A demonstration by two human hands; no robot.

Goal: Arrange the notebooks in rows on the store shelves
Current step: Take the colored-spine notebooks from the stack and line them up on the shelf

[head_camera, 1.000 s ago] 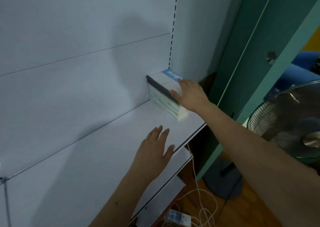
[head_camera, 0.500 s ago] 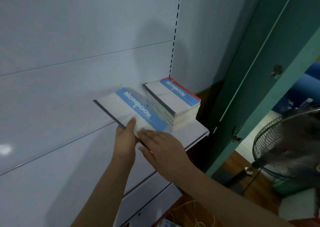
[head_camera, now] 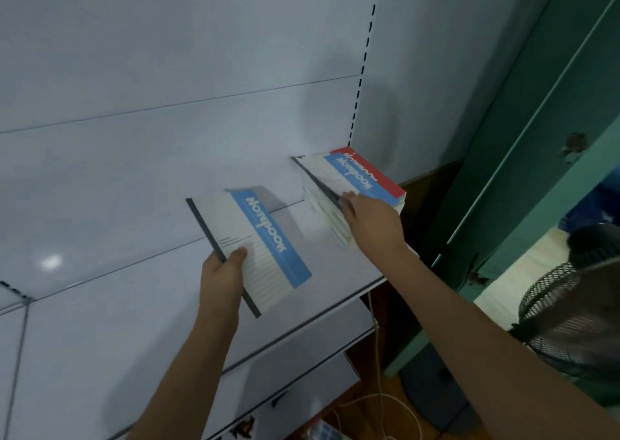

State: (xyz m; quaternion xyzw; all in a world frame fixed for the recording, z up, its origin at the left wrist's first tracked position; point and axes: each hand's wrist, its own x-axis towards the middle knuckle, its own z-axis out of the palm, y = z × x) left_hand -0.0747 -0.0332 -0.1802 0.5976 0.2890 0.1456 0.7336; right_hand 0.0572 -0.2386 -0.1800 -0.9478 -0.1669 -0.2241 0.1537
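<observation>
A: From the head view, where do the notebooks sit?

B: A stack of notebooks [head_camera: 355,201] lies at the right end of the white shelf [head_camera: 335,272], close to the slotted upright [head_camera: 364,54]. One blue-banded notebook [head_camera: 251,248] is off the stack, held above the shelf to its left.

A: And the hands?

B: The left hand [head_camera: 223,272] pinches that notebook at its dark spine edge, thumb on the cover, fingers underneath. The right hand [head_camera: 372,215] reaches to the stack's near corner with its fingers curled at the top cover's edge [head_camera: 322,184], which is tilted up. Whether it grips one notebook or several, I cannot tell.

A: What could go wrong?

B: I judge the held notebook the weaker point: a grip at one corner of the spine lets the free side sag, and it may swing or slip as it comes down. At the stack, the covers already sit askew, red [head_camera: 375,174] showing under blue, so a pull on the top one could drag those below towards the shelf's front lip. A cable [head_camera: 377,355] hangs just below that edge, and a fan [head_camera: 563,312] stands to the right, so a falling notebook could land among them.
</observation>
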